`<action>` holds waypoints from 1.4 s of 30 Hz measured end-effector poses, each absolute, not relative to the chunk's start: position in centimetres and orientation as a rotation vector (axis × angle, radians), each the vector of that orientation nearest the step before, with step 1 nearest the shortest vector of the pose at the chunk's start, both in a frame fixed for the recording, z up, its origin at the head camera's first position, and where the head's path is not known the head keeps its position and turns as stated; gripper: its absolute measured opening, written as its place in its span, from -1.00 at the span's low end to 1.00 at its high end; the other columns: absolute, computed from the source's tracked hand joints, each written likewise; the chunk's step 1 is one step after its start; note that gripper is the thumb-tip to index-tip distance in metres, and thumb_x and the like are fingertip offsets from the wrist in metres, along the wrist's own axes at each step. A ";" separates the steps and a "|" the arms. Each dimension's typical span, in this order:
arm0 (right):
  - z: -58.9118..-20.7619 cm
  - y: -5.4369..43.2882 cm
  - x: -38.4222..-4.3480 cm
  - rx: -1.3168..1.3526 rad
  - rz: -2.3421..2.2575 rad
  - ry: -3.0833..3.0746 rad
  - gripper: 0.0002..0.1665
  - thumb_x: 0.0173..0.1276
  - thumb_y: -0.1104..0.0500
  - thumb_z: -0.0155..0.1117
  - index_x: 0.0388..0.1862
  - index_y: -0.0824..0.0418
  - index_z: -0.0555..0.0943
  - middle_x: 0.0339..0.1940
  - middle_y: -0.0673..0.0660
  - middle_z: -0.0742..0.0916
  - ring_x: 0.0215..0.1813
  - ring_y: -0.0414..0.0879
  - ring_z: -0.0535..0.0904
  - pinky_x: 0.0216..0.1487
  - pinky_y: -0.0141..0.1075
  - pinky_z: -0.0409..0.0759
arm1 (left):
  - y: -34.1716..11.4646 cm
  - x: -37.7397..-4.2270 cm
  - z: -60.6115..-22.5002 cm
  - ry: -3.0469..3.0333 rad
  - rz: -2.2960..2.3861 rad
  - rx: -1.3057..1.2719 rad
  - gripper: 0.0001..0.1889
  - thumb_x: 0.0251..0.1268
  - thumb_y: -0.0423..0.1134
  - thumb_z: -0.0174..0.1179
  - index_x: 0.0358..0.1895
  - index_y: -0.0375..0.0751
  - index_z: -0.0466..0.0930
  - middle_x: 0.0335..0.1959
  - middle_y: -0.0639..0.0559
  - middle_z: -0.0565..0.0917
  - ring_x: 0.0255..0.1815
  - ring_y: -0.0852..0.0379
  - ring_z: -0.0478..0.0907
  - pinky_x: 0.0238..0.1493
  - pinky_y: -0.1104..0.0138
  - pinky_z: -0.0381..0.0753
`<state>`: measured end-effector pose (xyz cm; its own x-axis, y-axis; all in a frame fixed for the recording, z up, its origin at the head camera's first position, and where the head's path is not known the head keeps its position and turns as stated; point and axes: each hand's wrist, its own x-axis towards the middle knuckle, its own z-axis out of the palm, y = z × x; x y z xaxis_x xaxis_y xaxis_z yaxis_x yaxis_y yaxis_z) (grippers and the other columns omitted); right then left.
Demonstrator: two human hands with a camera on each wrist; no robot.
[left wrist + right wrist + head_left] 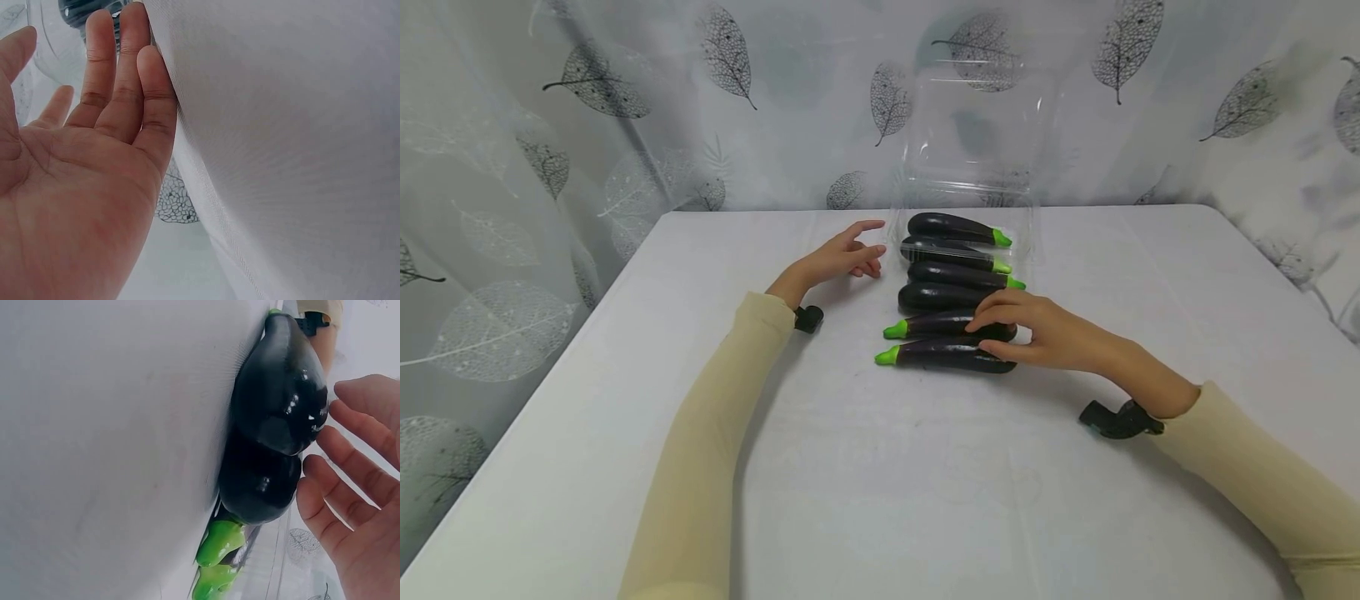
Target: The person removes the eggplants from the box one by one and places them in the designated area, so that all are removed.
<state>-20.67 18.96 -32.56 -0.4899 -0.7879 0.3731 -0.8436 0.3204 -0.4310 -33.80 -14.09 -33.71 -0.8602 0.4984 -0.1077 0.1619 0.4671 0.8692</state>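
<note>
Several dark, glossy eggplants lie side by side in a column. The two nearest, the front eggplant [955, 356] and the second eggplant [938, 324], have green stems pointing left. My right hand [1048, 333] reaches over their rounded right ends, its thumb at the front one and its fingertips at the second. In the right wrist view, those fingers [350, 469] are loosely bent beside the dark skins. A clear plastic clamshell box [1032, 237] holds the far eggplants [947, 225], stems to the right. Left of the box, my left hand [842, 257] holds nothing, its fingers relaxed near the wall.
The box's transparent lid [977, 125] stands raised at the table's far edge, in front of a leaf-patterned curtain [805, 83]. A white cloth covers the table [880, 483]. Each wrist wears a black camera mount, such as the right mount [1120, 419].
</note>
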 end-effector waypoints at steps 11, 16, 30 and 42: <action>-32.4 19.0 -21.5 1.529 0.894 -2.441 -0.67 0.16 0.42 0.40 -0.07 0.26 0.66 -0.05 0.06 0.64 -0.27 -0.17 0.49 -0.31 -0.33 0.51 | -14.2 -33.8 -33.6 2.375 1.346 0.560 -0.34 0.50 -0.02 0.04 0.55 0.02 -0.01 -0.10 -0.20 0.66 -0.09 0.02 0.65 -0.10 0.36 0.52; -32.3 18.8 -22.2 1.527 0.911 -2.388 -0.66 0.13 0.45 0.40 -0.07 0.28 0.67 -0.09 0.06 0.65 -0.29 -0.14 0.47 -0.33 -0.34 0.47 | -14.1 -33.8 -33.6 2.373 1.346 0.552 -0.34 0.50 -0.02 0.03 0.55 0.05 0.00 -0.09 -0.19 0.65 -0.08 0.03 0.65 -0.10 0.36 0.52; -31.5 18.7 -24.5 1.363 0.942 -2.343 -0.66 0.16 0.49 0.33 -0.05 0.34 0.66 -0.11 0.13 0.71 -0.17 -0.02 0.52 -0.18 -0.35 0.45 | -13.9 -34.0 -33.7 2.384 1.324 0.535 -0.34 0.50 -0.01 0.04 0.55 0.06 -0.01 -0.08 -0.20 0.65 -0.07 0.03 0.64 -0.09 0.36 0.51; -31.3 18.2 -27.8 1.233 0.963 -2.338 -0.72 0.24 0.49 0.27 -0.05 0.40 0.65 -0.14 0.23 0.71 -0.14 0.09 0.53 -0.12 -0.27 0.44 | -14.0 -34.1 -33.8 2.381 1.328 0.526 -0.34 0.49 0.00 0.05 0.54 0.09 0.01 -0.08 -0.19 0.65 -0.08 0.02 0.64 -0.09 0.36 0.52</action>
